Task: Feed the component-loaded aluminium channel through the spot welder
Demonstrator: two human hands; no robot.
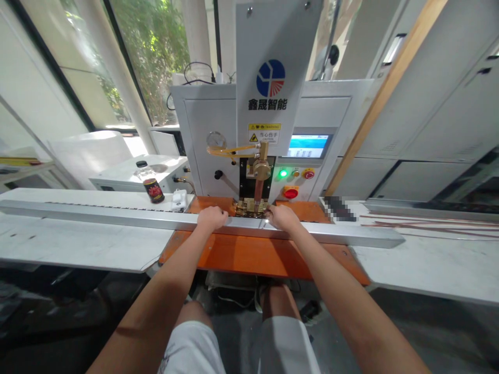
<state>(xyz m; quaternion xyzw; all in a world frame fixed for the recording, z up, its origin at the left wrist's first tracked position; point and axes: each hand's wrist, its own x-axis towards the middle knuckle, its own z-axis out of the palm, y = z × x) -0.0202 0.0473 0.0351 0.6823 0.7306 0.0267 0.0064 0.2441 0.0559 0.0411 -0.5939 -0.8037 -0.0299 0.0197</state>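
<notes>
A long silvery metal bar (152, 219) lies across the orange work surface (241, 254) and the white tables. My left hand (212, 218) is closed at the bar's far edge, left of the brass fixture (244, 206). My right hand (283, 217) is closed just right of the fixture, its fingertips by small parts near the copper electrode (259, 189). The electrode points down onto the fixture between my hands. What either hand pinches is too small to make out.
Behind stands a grey machine (210, 114) with a lit screen (306, 146), a green light and a red knob (290, 193). A dark-labelled bottle (153, 190) and a white object (179, 200) stand left. Thin rods (429, 220) lie on the right table.
</notes>
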